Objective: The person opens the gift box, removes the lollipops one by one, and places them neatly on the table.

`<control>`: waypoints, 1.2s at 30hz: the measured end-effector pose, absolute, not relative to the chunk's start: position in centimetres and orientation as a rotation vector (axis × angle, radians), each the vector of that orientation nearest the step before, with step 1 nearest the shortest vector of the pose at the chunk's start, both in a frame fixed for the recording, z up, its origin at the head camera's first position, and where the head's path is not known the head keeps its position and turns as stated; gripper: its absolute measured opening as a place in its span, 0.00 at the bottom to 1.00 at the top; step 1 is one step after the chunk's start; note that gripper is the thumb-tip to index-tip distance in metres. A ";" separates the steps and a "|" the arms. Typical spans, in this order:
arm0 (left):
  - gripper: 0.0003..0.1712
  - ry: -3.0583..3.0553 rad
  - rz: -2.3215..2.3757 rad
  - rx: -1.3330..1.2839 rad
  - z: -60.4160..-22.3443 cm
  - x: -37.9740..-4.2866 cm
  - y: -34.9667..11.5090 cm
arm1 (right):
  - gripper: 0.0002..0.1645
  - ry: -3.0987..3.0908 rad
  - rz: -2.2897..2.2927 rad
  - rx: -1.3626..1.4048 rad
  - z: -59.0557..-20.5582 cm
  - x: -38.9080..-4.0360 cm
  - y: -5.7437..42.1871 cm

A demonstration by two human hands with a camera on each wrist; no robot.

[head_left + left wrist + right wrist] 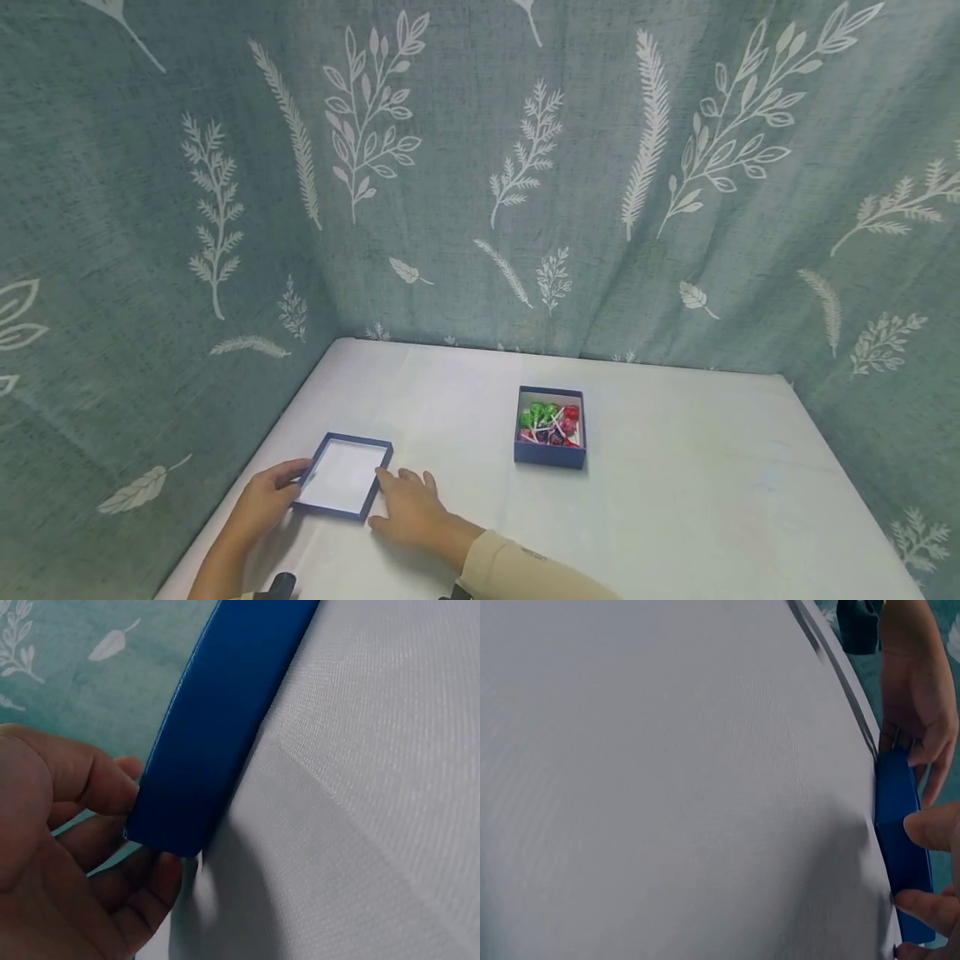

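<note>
A shallow blue box lid (330,511), white inside, lies with its hollow side up on the left part of the table. At its left edge, my left hand (262,503) holds the rim; in the left wrist view the thumb and fingers (154,892) pinch one corner. On the opposite edge, my right hand (412,510) touches the lid with spread fingers. In the right wrist view its fingertips (930,827) rest against the blue side wall. Farther right stands an open blue box (550,454) with several lollipops (555,425) in green, red and dark wrappers.
A white cloth covers the table (675,500). A green curtain (465,167) with white leaf prints hangs behind it and along both sides. The lid lies close to the table's left edge.
</note>
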State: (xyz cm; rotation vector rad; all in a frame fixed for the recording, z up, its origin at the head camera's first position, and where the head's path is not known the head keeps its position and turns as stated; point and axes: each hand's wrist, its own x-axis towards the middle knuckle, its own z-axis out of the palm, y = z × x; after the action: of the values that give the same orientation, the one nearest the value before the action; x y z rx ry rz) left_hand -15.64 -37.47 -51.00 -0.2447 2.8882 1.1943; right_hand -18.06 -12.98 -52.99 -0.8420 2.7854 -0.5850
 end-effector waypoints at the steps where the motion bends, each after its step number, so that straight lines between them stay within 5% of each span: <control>1: 0.25 2.901 1.187 -0.245 -51.0 -15.6 -37.5 | 0.42 2.774 -0.588 -0.851 -53.0 -18.1 -12.9; 9: 0.19 3.114 1.112 -0.205 -48.9 -18.0 -34.5 | 0.39 2.729 -0.606 -0.938 -52.6 -18.9 -9.6; 15: 0.17 3.107 1.173 0.091 -47.6 -21.9 -29.0 | 0.31 2.683 -0.791 -0.961 -51.9 -20.0 -5.4; 29: 0.15 2.816 1.449 0.437 -51.0 -27.0 -16.1 | 0.22 2.850 -0.947 -1.060 -47.9 -22.8 2.9; 36: 0.24 2.649 1.635 0.512 -53.4 -27.6 -12.6 | 0.18 2.885 -0.989 -0.905 -47.2 -24.5 7.6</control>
State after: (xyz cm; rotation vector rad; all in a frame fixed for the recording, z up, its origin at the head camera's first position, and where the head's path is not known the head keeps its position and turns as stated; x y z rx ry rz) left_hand -27.64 -12.64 -53.40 0.5116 2.6489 1.6353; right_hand -24.55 7.55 -47.17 -0.9046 2.8848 -0.9886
